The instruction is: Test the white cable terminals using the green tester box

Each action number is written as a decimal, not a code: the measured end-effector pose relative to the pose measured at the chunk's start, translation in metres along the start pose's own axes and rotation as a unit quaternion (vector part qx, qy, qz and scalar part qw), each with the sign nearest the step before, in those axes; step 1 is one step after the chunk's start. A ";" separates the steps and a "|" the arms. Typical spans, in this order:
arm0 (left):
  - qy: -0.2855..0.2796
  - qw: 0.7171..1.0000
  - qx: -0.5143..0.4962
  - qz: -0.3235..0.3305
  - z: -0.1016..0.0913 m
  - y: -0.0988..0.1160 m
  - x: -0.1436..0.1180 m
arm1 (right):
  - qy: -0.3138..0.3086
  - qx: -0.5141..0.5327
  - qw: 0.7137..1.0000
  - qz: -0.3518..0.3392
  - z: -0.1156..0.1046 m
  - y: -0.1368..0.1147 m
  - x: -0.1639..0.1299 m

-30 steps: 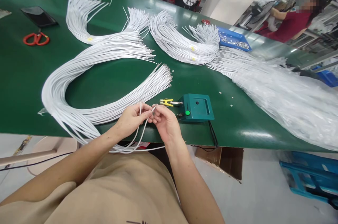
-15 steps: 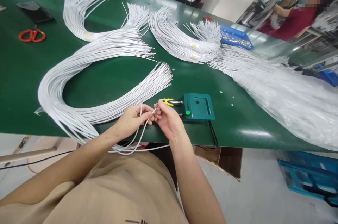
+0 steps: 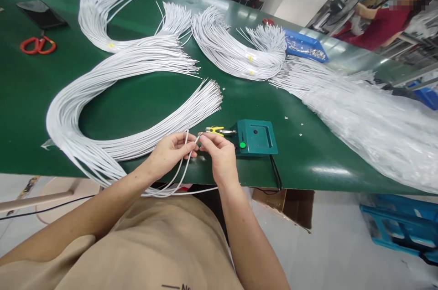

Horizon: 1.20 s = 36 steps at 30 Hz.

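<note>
- Green worktop (image 3: 27,94) stretches ahead of me, strewn with big curved bundles of white wires (image 3: 102,94).
- My left hand (image 3: 169,153) pinches a few thin white wires (image 3: 185,162) at the near edge, fingers curled, palm turned inward.
- My right hand (image 3: 219,155) pinches one wire tip, fingertips meeting the left's.
- Just beyond sits a small teal tester box (image 3: 255,137) with a yellow clip (image 3: 215,130).

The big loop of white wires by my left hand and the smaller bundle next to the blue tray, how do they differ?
The big loop of white wires is larger, sweeps in a wide open arc, and shows no tie. The smaller bundle curves tighter and carries small yellow ties. Both are white and lie on the green table.
</note>
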State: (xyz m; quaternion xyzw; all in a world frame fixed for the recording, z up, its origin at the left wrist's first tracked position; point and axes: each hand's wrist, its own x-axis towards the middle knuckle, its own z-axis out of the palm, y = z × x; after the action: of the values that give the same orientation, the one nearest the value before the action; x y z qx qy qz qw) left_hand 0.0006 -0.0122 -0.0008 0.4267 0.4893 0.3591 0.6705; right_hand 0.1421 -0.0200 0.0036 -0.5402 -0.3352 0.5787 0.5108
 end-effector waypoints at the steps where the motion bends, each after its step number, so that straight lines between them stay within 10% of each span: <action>1: 0.000 1.000 -0.013 0.008 0.000 -0.001 0.000 | 0.010 -0.035 0.999 -0.019 0.000 0.000 -0.001; 5: -0.050 0.995 -0.090 0.010 0.000 0.001 0.001 | 0.035 -0.217 0.959 -0.179 0.000 0.005 -0.002; 9: -0.112 0.965 -0.221 -0.089 -0.003 0.008 0.006 | 0.019 -0.452 0.801 -0.392 -0.008 0.012 0.002; 13: -0.125 0.946 -0.265 -0.138 -0.006 0.010 0.015 | -0.040 -0.581 0.699 -0.414 -0.023 0.006 0.010; 24: -0.025 1.000 -0.008 0.014 0.012 0.001 0.037 | -0.092 -0.696 0.643 -0.306 -0.058 -0.036 0.045; 36: 0.041 0.992 0.123 0.012 0.016 -0.014 0.053 | -0.048 -0.681 0.641 -0.352 -0.058 -0.029 0.054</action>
State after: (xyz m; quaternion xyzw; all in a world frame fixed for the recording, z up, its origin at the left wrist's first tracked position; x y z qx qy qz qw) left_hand 0.0312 0.0270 -0.0295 0.4968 0.5514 0.3211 0.5883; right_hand 0.2108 0.0290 0.0041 -0.5477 -0.8236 -0.0113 0.1473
